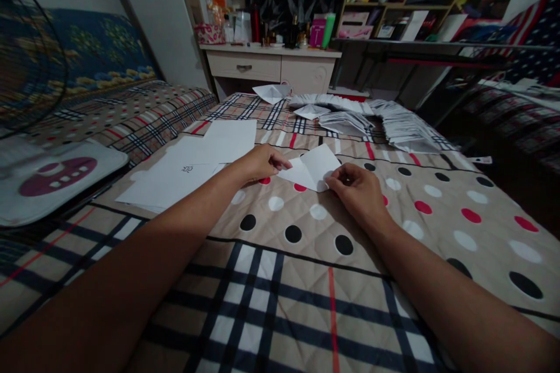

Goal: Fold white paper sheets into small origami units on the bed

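A partly folded white sheet of paper [311,168] lies on the dotted and checked bedspread [289,280]. My left hand [261,162] pinches its left corner with fingers closed. On the sheet's near right edge, my right hand [356,186] is closed too, pressing the fold. A stack of flat white sheets [192,166] lies just left of my left hand. Beyond the folded sheet, rows of folded white paper pieces [371,119] spread over the far part of the bed.
A fan's base [52,178] and wire guard [30,52] stand at the left. A dresser [271,67] with bottles and boxes stands behind the bed, shelves [394,6] to its right. Another bed with striped cloth [525,70] is at the far right.
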### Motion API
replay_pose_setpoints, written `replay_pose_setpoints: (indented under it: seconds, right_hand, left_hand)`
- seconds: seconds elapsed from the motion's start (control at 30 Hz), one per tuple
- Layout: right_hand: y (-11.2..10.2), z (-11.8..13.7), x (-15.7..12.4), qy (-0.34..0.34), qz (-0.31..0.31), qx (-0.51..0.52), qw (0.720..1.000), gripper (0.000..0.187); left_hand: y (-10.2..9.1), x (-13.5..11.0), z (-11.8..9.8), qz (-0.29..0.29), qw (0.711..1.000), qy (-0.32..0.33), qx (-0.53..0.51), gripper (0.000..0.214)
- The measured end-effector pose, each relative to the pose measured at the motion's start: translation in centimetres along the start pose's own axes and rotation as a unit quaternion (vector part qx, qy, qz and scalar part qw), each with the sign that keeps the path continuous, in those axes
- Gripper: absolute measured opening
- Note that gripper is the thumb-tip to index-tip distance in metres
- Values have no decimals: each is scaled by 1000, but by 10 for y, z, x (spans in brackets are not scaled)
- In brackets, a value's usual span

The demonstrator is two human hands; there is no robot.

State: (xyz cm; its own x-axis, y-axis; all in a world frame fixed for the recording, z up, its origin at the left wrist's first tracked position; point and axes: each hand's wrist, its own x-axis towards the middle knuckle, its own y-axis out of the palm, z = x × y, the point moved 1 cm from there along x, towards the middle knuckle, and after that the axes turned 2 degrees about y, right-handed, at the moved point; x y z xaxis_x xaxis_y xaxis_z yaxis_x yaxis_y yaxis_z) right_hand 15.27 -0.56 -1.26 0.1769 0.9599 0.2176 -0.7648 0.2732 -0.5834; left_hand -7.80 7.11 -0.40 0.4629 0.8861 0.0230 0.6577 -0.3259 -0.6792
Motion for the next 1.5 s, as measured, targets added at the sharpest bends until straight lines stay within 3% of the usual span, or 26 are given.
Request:
replay_pose_setpoints:
  seconds: [0.13,0.3,0.47,0.53,0.63,0.73,0.97,1.17,1.33,1.5]
  right_hand:
    - [-2,-11,6,28,-85,88,992,29]
    - [-3,-18,12,10,-64,52,997,40]
    - [-2,-20,14,6,-50,-24,998,37]
    - [-3,-19,14,-3,-52,-50,997,35]
    - [-3,-17,14,-13,-54,-70,996,33]
    - [-3,-16,13,-12,-53,-68,996,29]
    - [-4,-15,13,-2,-48,-18,999,22]
    - [-4,-15,13,18,-43,66,997,26]
    - [-5,-15,13,33,-40,114,992,22]
    - [-5,-14,12,39,-41,123,991,21]
  left_hand:
    - [3,0,-1,-1,999,25,24,46]
    - [4,-2,-10,-29,993,32,109,47]
    - [-6,-11,-36,-167,959,0,227,38]
    - [-6,-15,-48,-179,958,12,222,33]
    - [3,-21,-61,-106,975,51,190,26]
    - [19,-26,-63,-23,969,78,234,29]
    - [34,-30,-58,7,939,93,331,44]
    - [34,-39,-78,9,920,89,382,39]
    - [47,-51,-97,35,901,67,426,27]
    - [54,-50,-97,44,898,79,432,27]
